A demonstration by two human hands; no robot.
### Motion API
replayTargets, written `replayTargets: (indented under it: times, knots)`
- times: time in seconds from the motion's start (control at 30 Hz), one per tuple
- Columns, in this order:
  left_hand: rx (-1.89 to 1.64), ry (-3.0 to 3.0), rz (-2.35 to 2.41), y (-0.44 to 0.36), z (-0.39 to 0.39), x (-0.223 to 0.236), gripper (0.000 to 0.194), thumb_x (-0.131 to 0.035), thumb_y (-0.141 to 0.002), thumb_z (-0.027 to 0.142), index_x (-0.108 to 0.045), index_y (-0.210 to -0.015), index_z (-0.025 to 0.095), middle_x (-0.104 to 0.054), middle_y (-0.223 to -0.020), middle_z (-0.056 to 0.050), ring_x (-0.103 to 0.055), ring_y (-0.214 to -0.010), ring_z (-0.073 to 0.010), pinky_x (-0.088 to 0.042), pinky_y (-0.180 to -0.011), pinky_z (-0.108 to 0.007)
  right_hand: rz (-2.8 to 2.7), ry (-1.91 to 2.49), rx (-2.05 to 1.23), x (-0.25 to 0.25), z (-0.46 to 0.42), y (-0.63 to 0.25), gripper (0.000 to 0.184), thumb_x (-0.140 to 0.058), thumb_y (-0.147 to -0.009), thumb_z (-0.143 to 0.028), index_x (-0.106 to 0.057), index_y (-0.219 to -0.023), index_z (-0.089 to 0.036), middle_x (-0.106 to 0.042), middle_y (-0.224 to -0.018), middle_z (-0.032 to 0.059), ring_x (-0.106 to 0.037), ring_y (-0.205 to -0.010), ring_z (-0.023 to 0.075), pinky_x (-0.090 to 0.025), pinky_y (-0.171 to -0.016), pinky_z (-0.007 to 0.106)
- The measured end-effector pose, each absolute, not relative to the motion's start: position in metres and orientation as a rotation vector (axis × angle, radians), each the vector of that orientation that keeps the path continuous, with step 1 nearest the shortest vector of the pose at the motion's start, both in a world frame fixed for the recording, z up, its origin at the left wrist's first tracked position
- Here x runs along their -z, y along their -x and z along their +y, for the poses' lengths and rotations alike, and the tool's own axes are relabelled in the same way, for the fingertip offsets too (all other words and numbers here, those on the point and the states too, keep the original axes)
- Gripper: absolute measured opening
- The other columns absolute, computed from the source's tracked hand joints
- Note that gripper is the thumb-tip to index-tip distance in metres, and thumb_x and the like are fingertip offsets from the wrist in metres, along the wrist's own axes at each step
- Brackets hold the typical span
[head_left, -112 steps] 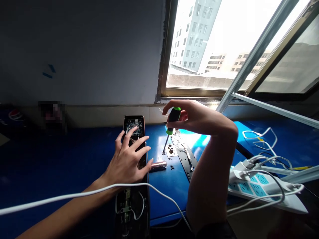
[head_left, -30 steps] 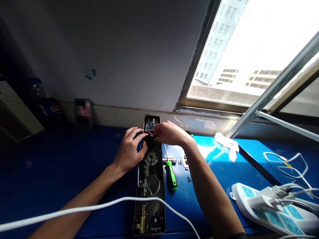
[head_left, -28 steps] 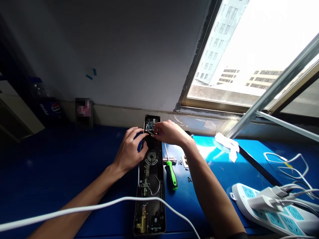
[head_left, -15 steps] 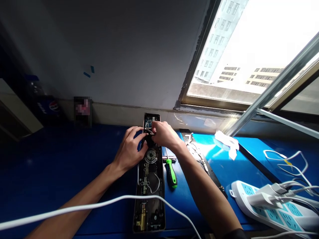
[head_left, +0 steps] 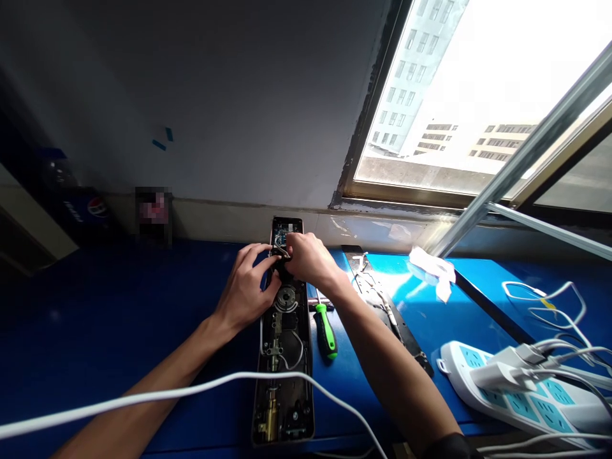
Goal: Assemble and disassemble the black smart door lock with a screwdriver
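An opened electronic door lock point(head_left: 285, 331), a long dark housing with a round disc, metal latch parts and a brass cylinder inside, lies lengthwise on the blue table. Near its far end is a circuit board point(head_left: 282, 234), partly covered by my hands. My left hand point(head_left: 248, 280) grips the lock's upper part from the left, its thumb and fingers bent over the edge. From the right, my right hand point(head_left: 310, 258) pinches inside the housing below the board; its fingertips hide what they hold. A thin grey wire point(head_left: 281, 248) runs between the two hands' fingertips.
Right of the lock lies a green-and-black screwdriver point(head_left: 327, 331), beside a long dark panel point(head_left: 382, 303) with wires. A white power strip point(head_left: 507, 389) with plugs stands at the right. One white cable point(head_left: 229, 377) crosses over the near end. A dark bottle point(head_left: 88, 207) stands far left.
The view has shifted slightly, so everything appears a little further left. Both hands keep nearly the same place and grip at the lock's upper part.
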State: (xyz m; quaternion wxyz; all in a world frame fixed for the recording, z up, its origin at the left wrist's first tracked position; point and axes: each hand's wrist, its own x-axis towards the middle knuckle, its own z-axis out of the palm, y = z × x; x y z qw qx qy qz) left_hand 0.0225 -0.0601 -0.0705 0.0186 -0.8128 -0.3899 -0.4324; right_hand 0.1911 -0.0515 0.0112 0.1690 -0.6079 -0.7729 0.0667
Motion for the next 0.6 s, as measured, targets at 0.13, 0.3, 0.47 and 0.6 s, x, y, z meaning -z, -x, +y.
replayTargets:
  times: [0.13,0.3,0.47,0.6]
  knots:
    - [1.337,2.523,-1.224,-0.022,-0.061,0.069,0.030,-0.055,-0.100,0.025,-0.074,-0.120,0.015,-0.063,-0.136,-0.015,-0.051,-0.135,-0.0334,-0.047,-0.117,-0.057,-2.183,1.692,-0.234,-0.016,-0.053,-0.193,0.023,-0.065,-0.071,-0.007,-0.064,-0.091,-0.019,-0.076,-0.090,0.0076,-0.068,-0.078,0.0182,-0.039,-0.059,0.024]
    - [1.340,2.536,-1.248,-0.022,-0.062,0.068,0.033,-0.050,-0.102,0.026,-0.073,-0.124,0.016,-0.062,-0.139,-0.014,-0.050,-0.136,-0.0328,-0.048,-0.115,-0.057,-2.164,1.684,-0.391,-0.030,-0.053,-0.212,0.023,-0.066,-0.067,-0.007,-0.061,-0.085,-0.020,-0.074,-0.078,0.0022,-0.066,-0.064,0.0127,-0.042,-0.056,0.022]
    - [1.391,2.530,-1.179,-0.025,-0.069,0.059,0.031,-0.050,-0.101,0.022,-0.072,-0.124,0.021,-0.062,-0.136,-0.011,-0.049,-0.137,-0.0322,-0.045,-0.119,-0.057,-2.208,1.678,-0.656,-0.045,-0.056,-0.238,0.022,-0.070,-0.068,-0.008,-0.063,-0.086,-0.020,-0.072,-0.065,-0.0026,-0.069,-0.056,0.0128,-0.045,-0.051,0.021]
    - [1.373,2.612,-0.979,-0.040,-0.076,0.045,0.031,-0.053,-0.099,0.018,-0.070,-0.124,0.022,-0.063,-0.134,-0.010,-0.051,-0.136,-0.0313,-0.046,-0.118,-0.056,-2.165,1.673,-0.745,-0.056,-0.069,-0.261,0.026,-0.070,-0.074,-0.010,-0.066,-0.097,-0.020,-0.076,-0.072,-0.0015,-0.072,-0.063,0.0130,-0.051,-0.055,0.021]
